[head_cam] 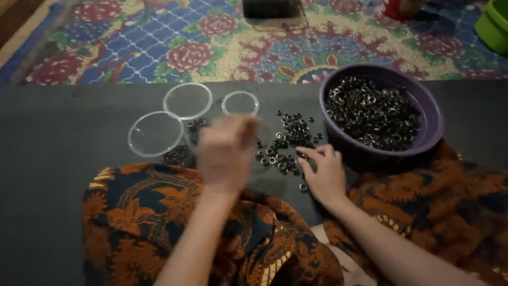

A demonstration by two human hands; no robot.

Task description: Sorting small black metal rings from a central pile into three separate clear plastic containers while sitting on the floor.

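My left hand (226,152) hovers blurred over the dark mat, above a clear plastic cup (254,143) that it partly hides; whether it grips the cup is unclear. Fingers spread, my right hand (324,172) rests on the mat with its fingertips touching a loose pile of small dark metal rings (288,140). One ring (303,187) lies by the right thumb. A purple bowl (431,114) full of the same rings stands to the right of the pile.
Three clear round lids (155,133) (187,100) (240,103) lie on the grey mat (58,137) to the left, with a few rings between them. A floral carpet (190,42) lies beyond. A green container (495,24) is far right. Patterned cloth covers my knees.
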